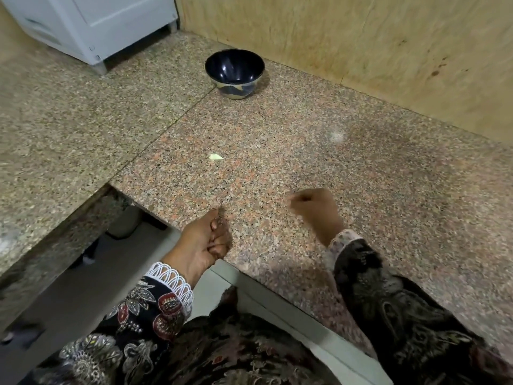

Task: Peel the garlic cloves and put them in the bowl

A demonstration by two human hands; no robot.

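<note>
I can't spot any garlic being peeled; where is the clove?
In the head view a pale garlic clove lies alone on the granite counter, between the dark bowl and the left hand, touching neither.

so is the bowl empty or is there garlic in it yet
Empty as far as shows. The dark bowl stands upright and its glossy inside shows only reflections, no cloves. One pale garlic piece lies out on the granite counter.

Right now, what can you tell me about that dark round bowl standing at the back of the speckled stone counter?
The dark, glossy round bowl stands upright on the speckled granite counter, close to the wooden back wall. Its inside is deep blue-black and shiny, and looks empty. The outer wall is paler, with dark painted patches; it looks like glazed ceramic. Neither hand touches it, and the small pale garlic piece lies apart, nearer the person.
</note>
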